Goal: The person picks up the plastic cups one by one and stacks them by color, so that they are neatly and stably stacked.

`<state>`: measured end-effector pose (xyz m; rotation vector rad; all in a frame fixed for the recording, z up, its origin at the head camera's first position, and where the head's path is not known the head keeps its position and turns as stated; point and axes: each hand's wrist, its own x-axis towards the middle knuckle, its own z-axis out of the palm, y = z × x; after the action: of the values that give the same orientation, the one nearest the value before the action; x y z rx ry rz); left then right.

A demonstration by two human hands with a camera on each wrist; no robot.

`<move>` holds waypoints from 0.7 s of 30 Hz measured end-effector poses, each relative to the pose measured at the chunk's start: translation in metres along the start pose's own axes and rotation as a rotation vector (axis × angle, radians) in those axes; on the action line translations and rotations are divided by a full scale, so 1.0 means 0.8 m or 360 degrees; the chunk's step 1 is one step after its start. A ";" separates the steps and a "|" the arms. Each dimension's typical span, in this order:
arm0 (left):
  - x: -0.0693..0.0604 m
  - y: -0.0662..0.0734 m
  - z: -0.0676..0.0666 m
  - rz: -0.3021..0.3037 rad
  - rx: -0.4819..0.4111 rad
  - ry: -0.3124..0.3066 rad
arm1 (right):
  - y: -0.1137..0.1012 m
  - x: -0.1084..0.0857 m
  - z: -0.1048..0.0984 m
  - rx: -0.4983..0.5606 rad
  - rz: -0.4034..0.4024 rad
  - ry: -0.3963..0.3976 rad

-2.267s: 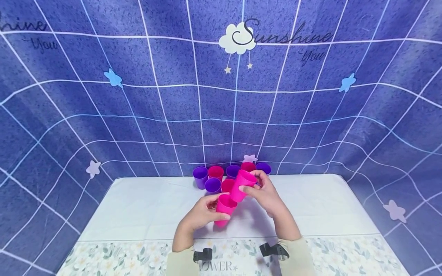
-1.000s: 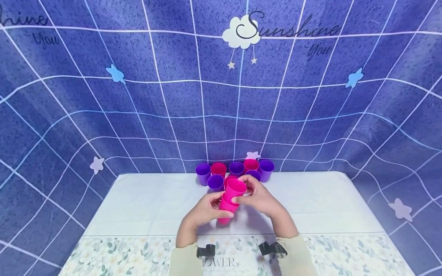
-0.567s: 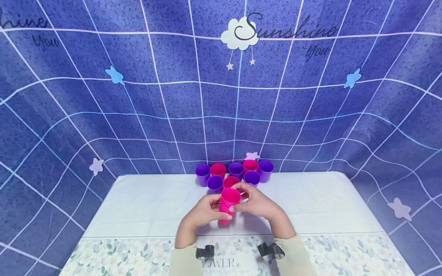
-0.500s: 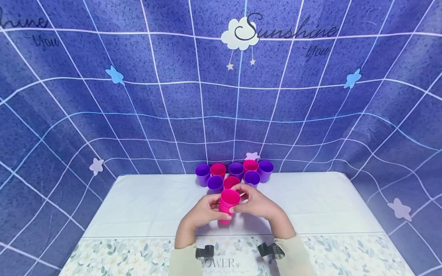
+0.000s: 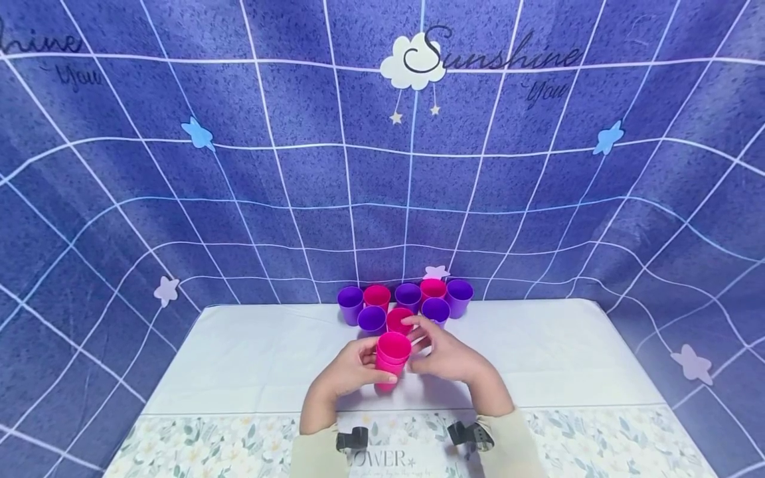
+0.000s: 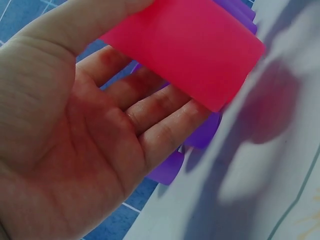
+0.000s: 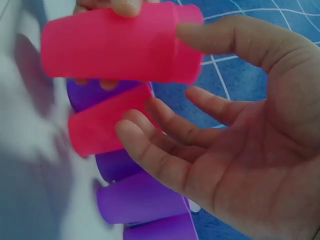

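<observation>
Two pink cups, one nested in the other, form a short stack [image 5: 392,358] above the white tabletop. My left hand [image 5: 349,372] grips the lower cup, thumb on the near side and fingers behind it. In the left wrist view the cup's wall [image 6: 195,50] lies against the fingers. My right hand [image 5: 445,355] is beside the stack with its fingers spread; in the right wrist view its thumb [image 7: 210,36] overlaps the upper cup's rim, and whether it touches I cannot tell. Right behind the stack stands another pink cup [image 5: 399,320], partly hidden.
Purple cups [image 5: 350,305] and pink cups [image 5: 433,290] stand upright in a cluster at the table's back edge, against the blue grid-patterned cloth [image 5: 382,179]. A floral strip [image 5: 209,441] covers the table's front. White tabletop [image 5: 239,358] extends to either side.
The right hand has brought its pink cup leftward and down into the cup in the left hand. Its fingers have since loosened from the nested cup, which stays in the left hand's cup.
</observation>
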<state>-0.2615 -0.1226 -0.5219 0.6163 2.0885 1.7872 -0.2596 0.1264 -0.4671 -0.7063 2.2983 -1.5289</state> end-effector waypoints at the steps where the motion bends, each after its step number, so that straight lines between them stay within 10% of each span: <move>1: -0.001 0.000 -0.001 -0.0015 -0.0006 0.0005 | 0.000 -0.001 -0.001 0.0016 0.0014 0.0019; 14: -0.002 -0.011 -0.007 -0.0039 -0.0010 0.0037 | 0.020 0.018 0.016 -0.0540 0.0100 0.0321; 21: -0.004 -0.006 -0.005 -0.0087 0.0021 0.0048 | 0.028 0.022 0.025 -0.0579 0.0101 0.0439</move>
<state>-0.2616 -0.1279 -0.5260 0.5341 2.1177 1.7646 -0.2697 0.1082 -0.4953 -0.5240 2.8190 -1.2584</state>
